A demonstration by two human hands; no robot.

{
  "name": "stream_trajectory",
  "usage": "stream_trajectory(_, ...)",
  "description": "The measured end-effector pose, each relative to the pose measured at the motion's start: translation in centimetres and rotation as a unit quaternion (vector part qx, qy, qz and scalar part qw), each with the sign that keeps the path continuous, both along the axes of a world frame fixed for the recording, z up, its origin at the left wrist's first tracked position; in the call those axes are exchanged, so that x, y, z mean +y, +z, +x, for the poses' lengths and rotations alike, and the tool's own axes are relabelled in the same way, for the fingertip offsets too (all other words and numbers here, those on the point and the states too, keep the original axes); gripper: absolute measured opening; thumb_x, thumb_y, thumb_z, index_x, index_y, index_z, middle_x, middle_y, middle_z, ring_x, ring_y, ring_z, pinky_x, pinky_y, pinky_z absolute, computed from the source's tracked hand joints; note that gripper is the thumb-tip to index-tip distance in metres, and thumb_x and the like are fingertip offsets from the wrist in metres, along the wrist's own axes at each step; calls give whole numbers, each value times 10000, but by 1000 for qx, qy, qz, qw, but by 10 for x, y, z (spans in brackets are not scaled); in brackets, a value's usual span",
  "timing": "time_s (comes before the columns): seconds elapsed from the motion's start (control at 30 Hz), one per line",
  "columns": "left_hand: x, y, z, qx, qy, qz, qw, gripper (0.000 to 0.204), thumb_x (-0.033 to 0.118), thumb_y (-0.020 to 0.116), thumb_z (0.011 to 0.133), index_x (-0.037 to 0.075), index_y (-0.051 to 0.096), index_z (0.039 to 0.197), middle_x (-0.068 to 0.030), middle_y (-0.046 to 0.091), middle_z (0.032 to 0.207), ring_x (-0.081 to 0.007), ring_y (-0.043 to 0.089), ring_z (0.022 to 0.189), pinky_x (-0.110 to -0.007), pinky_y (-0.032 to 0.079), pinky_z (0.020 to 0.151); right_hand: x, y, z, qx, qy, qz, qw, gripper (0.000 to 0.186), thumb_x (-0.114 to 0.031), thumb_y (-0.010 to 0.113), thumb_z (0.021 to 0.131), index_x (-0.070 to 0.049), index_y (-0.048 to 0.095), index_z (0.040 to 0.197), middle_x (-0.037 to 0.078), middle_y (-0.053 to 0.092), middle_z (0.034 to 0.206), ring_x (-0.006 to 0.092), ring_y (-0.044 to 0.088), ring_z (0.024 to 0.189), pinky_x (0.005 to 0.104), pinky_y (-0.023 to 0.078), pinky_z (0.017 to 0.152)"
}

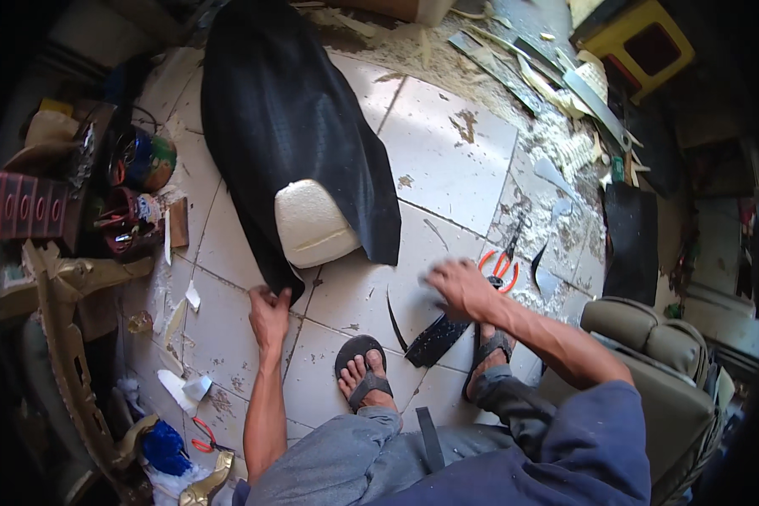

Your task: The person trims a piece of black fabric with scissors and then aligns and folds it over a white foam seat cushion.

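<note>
A large black sheet, like leather or vinyl (282,110), drapes over a pale foam block (312,223) on the tiled floor, and the foam's near end shows. My left hand (270,314) is closed on the sheet's near left corner. Off to the right, my right hand (460,289) hovers over the floor, its fingers smeared by motion; whether it holds anything is unclear. Below it lies a black strip of material (437,340) near my feet. Orange-handled hand tools (499,268), like pliers or scissors, lie just beyond the right wrist.
Pale scraps and shavings (565,156) litter the floor at the far right, with a yellow box-like object (637,51) behind. A padded seat (649,371) stands at right. Along the left are a gold-coloured frame (67,329), red drawers (29,205) and red-handled scissors (204,437).
</note>
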State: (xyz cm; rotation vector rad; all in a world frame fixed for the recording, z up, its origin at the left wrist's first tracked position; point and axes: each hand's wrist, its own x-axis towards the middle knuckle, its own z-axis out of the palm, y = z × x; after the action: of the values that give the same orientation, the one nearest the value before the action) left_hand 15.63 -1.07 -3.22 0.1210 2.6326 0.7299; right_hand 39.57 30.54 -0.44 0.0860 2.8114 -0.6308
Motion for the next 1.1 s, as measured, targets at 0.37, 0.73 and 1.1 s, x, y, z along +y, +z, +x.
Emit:
stream_trajectory(0.37,-80,17,117,-85,57,160,982,189,127,657,945,7,632,1089,-105,702,866,-182,672,756,-321,549,695,22,71,-15,-55,163,-55,984,313,-83,578,858,-135,688,1146,84,680,975,290,663,976,427,479,904)
stream_trajectory(0.73,32,91,71,13,-50,282,958,229,117,625,921,19,648,1127,-184,706,1053,-262,701,987,-366,543,823,-93,182,-101,194,356,1,914,221,-219,649,801,-205,746,998,38,579,1148,233,537,1137,544,363,1071)
stream_trajectory(1.1,-18,77,91,-320,117,703,624,856,566,666,926,54,348,1534,-152,518,1445,-283,542,1304,-438,447,1103,-142,107,-86,172,251,-223,926,595,-155,715,820,-145,566,1395,180,512,1445,372,454,1386,478,417,1126)
